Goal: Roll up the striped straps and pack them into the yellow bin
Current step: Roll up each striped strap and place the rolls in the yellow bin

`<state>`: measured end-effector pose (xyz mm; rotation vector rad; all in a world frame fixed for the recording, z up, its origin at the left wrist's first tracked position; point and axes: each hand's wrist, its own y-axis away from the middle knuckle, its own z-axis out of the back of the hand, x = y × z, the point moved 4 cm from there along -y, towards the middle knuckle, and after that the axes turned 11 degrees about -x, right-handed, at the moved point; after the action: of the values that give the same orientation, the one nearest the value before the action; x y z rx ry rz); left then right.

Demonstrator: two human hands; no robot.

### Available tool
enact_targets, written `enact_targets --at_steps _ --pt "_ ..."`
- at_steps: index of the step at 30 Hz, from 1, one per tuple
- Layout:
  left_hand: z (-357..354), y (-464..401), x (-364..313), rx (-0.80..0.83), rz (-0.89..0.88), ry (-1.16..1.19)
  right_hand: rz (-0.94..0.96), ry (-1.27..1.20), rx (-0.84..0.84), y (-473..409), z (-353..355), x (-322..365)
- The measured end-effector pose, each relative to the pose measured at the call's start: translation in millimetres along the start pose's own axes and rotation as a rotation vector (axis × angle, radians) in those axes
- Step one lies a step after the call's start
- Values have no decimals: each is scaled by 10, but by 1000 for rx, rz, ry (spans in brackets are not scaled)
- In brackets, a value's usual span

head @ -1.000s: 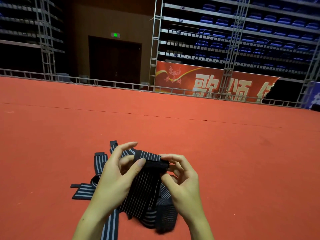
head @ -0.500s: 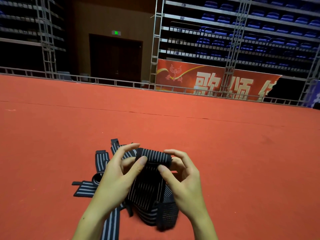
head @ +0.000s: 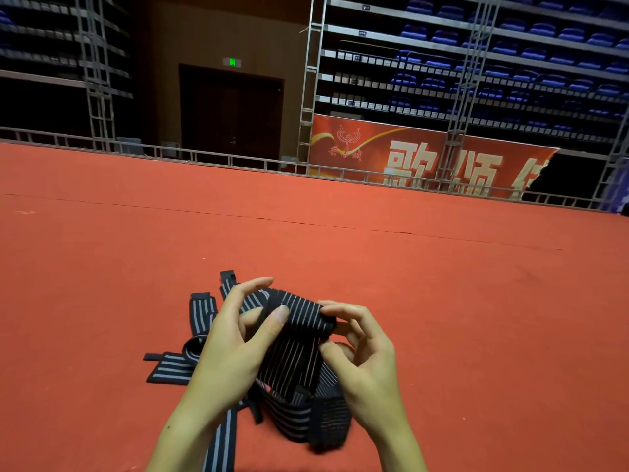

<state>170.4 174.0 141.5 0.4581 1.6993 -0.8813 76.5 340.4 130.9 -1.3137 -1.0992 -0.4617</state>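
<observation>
Strap roll above loose straps

The strap roll has grown thicker.

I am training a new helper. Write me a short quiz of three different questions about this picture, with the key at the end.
1. True or false: the yellow bin is visible in the head view.
2. Which hands hold the strap being rolled? A) left only B) right only C) both
3. Fill in: the loose straps lie on the ____ carpet.

Key:
1. False; no bin shows.
2. C; the left hand and right hand pinch the roll at its two ends.
3. Red.
</observation>
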Motion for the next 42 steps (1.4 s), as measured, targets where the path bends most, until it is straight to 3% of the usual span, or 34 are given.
enact_targets --at_steps 5,31,37,42 --pt "26 33 18 19 -19 -44 -117 12 -7 -5 -13 -28" --pt "11 -68 -85 -15 -10 18 -7 3 6 -89 -65 11" --pt "25 -61 -109 51 -36 -16 -129 39 12 -120 -63 -11" --pt "15 -30 -133 105 -41 -38 -79 1 -4 -115 -89 72"
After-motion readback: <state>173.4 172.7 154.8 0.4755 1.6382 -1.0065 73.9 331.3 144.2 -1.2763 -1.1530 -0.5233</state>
